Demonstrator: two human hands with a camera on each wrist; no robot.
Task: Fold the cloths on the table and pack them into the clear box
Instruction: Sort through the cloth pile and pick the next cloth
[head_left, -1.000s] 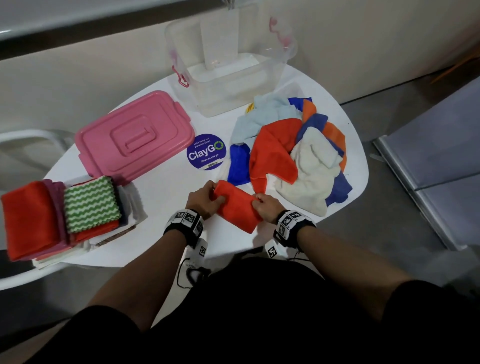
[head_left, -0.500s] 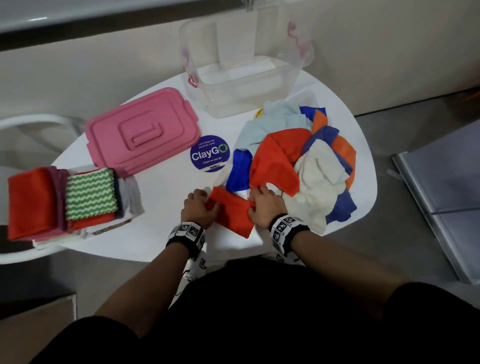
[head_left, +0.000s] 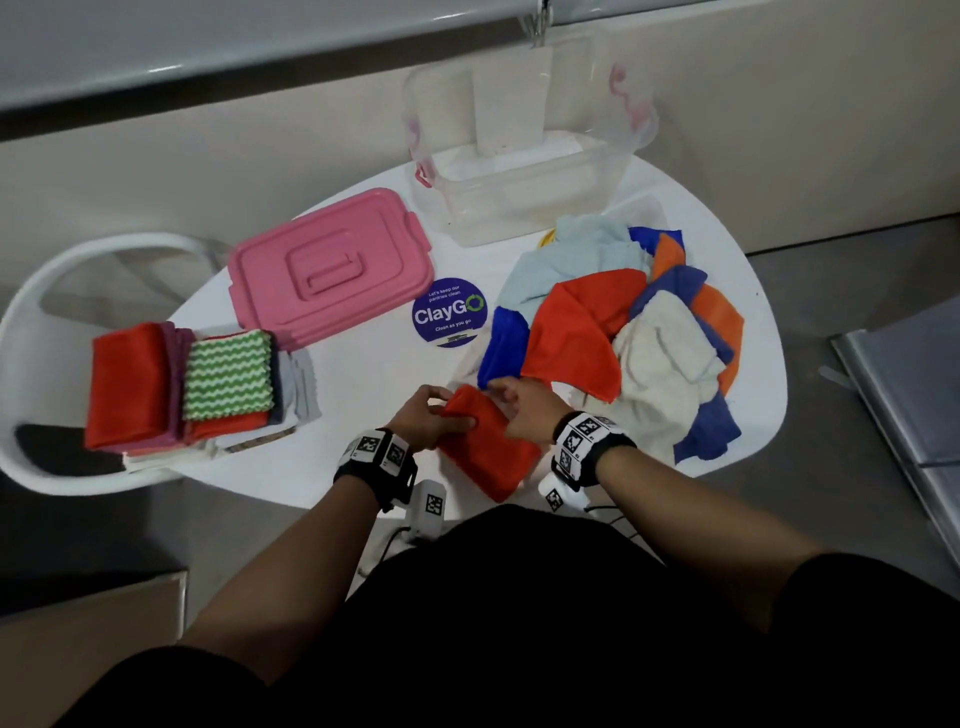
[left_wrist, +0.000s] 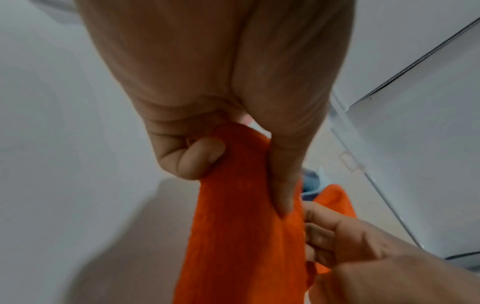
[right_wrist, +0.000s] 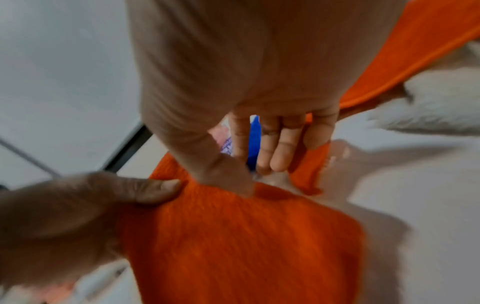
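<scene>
While both hands look alike overhead, left hand (left_wrist: 207, 123) pinches orange cloth (left_wrist: 241, 236); right hand (right_wrist: 246, 92) pinches too.

office pantry or break area, round sticker (head_left: 450, 313) on the white counter (head_left: 363, 384) reading "let's keep our pantries clean", white moulded chair (head_left: 78, 291) standing beside it, plain beige wall (head_left: 208, 171) running behind
</scene>
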